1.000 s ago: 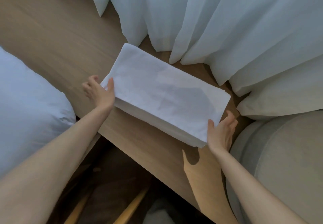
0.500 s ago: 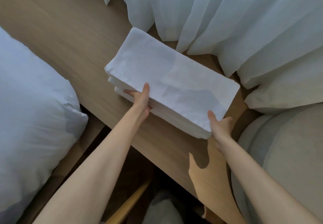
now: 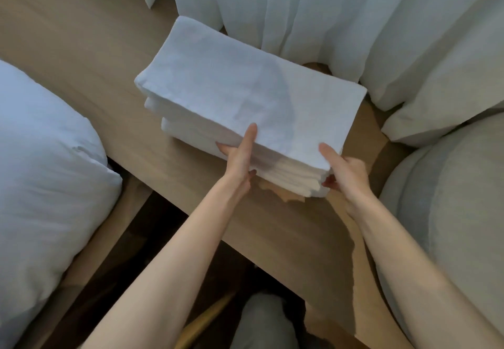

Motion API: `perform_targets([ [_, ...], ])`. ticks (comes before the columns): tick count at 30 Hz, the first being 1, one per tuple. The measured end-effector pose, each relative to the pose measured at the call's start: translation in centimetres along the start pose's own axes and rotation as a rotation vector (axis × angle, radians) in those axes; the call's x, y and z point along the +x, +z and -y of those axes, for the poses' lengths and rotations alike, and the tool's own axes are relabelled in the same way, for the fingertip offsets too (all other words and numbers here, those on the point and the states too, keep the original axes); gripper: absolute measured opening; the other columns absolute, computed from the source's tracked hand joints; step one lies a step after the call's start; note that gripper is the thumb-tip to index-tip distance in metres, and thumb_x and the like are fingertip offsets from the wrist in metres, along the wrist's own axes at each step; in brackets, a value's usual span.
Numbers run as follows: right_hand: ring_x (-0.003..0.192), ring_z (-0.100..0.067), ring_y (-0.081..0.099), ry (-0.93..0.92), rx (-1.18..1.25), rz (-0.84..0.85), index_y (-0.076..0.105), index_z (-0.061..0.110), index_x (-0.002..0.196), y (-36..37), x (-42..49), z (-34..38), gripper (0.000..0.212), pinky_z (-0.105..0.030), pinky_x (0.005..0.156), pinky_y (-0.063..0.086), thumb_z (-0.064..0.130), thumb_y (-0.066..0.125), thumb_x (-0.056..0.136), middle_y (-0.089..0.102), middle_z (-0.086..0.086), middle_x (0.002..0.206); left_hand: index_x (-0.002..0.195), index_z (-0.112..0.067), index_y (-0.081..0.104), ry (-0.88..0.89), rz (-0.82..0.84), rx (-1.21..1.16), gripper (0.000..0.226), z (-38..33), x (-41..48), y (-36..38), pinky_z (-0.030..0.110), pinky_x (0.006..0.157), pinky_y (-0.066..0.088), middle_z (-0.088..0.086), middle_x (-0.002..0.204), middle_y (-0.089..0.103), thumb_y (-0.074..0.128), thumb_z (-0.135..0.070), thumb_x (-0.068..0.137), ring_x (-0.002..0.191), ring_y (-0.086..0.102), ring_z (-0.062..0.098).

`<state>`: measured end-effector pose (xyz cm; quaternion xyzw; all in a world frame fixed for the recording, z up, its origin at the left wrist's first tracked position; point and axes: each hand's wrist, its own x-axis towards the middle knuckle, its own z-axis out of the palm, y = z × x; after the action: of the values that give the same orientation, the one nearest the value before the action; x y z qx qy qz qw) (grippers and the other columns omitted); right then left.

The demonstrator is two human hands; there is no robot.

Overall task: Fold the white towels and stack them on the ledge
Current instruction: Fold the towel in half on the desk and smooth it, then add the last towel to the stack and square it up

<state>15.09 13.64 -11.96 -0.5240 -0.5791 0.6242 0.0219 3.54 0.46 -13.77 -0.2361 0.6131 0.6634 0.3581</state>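
Folded white towels (image 3: 245, 97), one squared stack, several layers: it lies on the pale wooden ledge (image 3: 81, 48), long side set diagonally, near right corner close to the ledge's front edge.

Grey fabric-covered knee (image 3: 261, 321): lowest in view, below the ledge's front edge.

Left hand (image 3: 240, 157): bare, at the stack's near long side. The thumb lies flat on the top towel and the fingers are tucked in against the layers beneath, so it pinches the upper part of the stack.

Right hand (image 3: 346, 168): bare, at the near right corner. The thumb rests on top and the fingers curl against the side lower down, gripping that corner.

Plump white pillow (image 3: 41, 171): left of the ledge, apart from the stack.

Rounded grey upholstered cushion (image 3: 450, 212): right of the ledge, just beside the right forearm.

Second white pillow (image 3: 450, 97): behind the grey cushion, against the curtain.

Sheer white pleated curtain (image 3: 300, 7): hangs along the far side of the ledge, its hem touching the stack's far edge.
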Motion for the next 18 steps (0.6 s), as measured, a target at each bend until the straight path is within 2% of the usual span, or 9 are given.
perform_targets([
  [3, 0.070, -0.014, 0.061, -0.028, 0.102, 0.041, 0.063, 0.015, 0.087, -0.1, 0.5, -0.4, 0.027, -0.026, 0.068, 0.050, 0.042, 0.065, 0.085, 0.067, -0.002, 0.082, 0.152, -0.027, -0.005, 0.025, -0.052, -0.045, 0.106, 1.0, 1.3, 1.1, 0.051, 0.112, 0.029, 0.003, 0.154, 0.025, 0.069, -0.050, 0.080, 0.139, 0.030, 0.025],
  [6, 0.054, -0.004, 0.064, -0.115, 0.175, 0.066, 0.064, 0.017, 0.083, -0.2, 0.7, -0.4, 0.022, -0.016, 0.050, 0.050, 0.039, 0.066, 0.084, 0.070, 0.008, 0.063, 0.151, -0.032, -0.004, 0.067, -0.064, -0.099, 0.101, 1.6, 2.5, 1.5, 0.050, 0.114, 0.026, 0.004, 0.157, 0.020, 0.066, -0.052, 0.081, 0.141, 0.027, 0.024],
  [9, 0.054, 0.001, 0.065, -0.206, 0.221, 0.105, 0.064, 0.017, 0.086, -0.4, 0.5, -0.1, 0.020, -0.011, 0.046, 0.047, 0.037, 0.067, 0.084, 0.070, 0.014, 0.061, 0.150, -0.033, 0.003, 0.086, -0.057, -0.084, 0.090, 1.8, 3.0, 1.7, 0.051, 0.115, 0.020, 0.002, 0.156, 0.023, 0.060, -0.054, 0.084, 0.143, 0.024, 0.021],
  [12, 0.057, -0.002, 0.066, -0.209, 0.188, 0.074, 0.064, 0.013, 0.085, -0.4, 0.5, -1.4, 0.027, -0.016, 0.051, 0.052, 0.039, 0.069, 0.083, 0.071, 0.010, 0.065, 0.151, -0.030, 0.010, 0.108, -0.015, -0.080, 0.083, 1.9, 3.0, 1.4, 0.051, 0.116, 0.017, 0.002, 0.156, 0.026, 0.056, -0.055, 0.086, 0.143, 0.023, 0.019],
  [15, 0.072, -0.010, 0.065, -0.136, 0.173, 0.024, 0.065, 0.010, 0.094, -0.2, 0.3, -3.4, 0.040, -0.023, 0.066, 0.052, 0.048, 0.067, 0.082, 0.069, 0.001, 0.084, 0.152, -0.031, 0.011, 0.156, 0.096, -0.128, 0.082, 2.8, 1.9, 0.5, 0.049, 0.117, 0.020, -0.002, 0.158, 0.020, 0.047, -0.065, 0.087, 0.145, 0.019, 0.018],
  [17, 0.082, -0.013, 0.064, -0.144, 0.158, 0.029, 0.066, 0.013, 0.103, -0.4, 0.2, -3.8, 0.049, -0.026, 0.073, 0.052, 0.057, 0.063, 0.082, 0.069, 0.000, 0.092, 0.151, -0.036, 0.007, 0.209, 0.064, -0.210, 0.075, 3.8, 1.1, -0.3, 0.048, 0.114, 0.026, -0.005, 0.158, 0.016, 0.042, -0.064, 0.090, 0.142, 0.023, 0.021],
  [18, 0.085, -0.014, 0.063, -0.161, 0.140, 0.040, 0.066, 0.015, 0.108, -0.5, 0.1, -3.7, 0.055, -0.027, 0.074, 0.051, 0.062, 0.061, 0.080, 0.068, 0.002, 0.094, 0.149, -0.036, 0.014, 0.222, 0.031, -0.237, 0.067, 4.3, 0.8, -0.8, 0.046, 0.109, 0.034, -0.003, 0.155, 0.021, 0.041, -0.059, 0.093, 0.138, 0.030, 0.023],
])
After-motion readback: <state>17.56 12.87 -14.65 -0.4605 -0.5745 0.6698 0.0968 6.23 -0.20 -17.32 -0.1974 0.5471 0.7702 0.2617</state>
